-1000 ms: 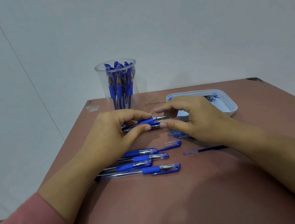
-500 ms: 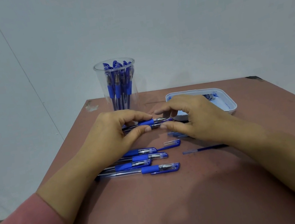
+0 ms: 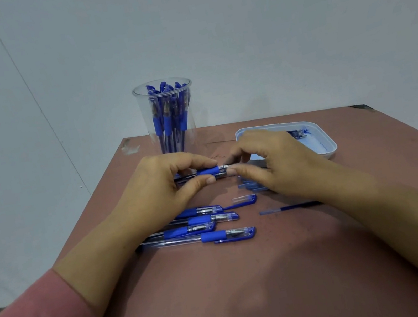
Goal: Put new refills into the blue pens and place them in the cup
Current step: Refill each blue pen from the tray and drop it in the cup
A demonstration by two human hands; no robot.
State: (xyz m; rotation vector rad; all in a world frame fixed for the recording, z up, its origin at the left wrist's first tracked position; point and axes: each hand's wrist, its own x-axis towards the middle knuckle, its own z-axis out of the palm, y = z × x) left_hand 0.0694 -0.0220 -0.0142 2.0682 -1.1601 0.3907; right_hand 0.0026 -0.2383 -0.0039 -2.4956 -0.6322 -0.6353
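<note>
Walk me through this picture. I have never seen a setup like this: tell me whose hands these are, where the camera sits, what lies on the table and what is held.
There is no machine here: a person works with two bare hands, and one camera worn on the head looks forward and down at them. The left hand grips a blue pen near its grip, and the right hand pinches its tip end. On the brown table, four more pens lie side by side, with a loose cap and a thin refill beside them. At the back, a clear cup holds a bundle of pens, and a pale tray holds what look like refills.
</note>
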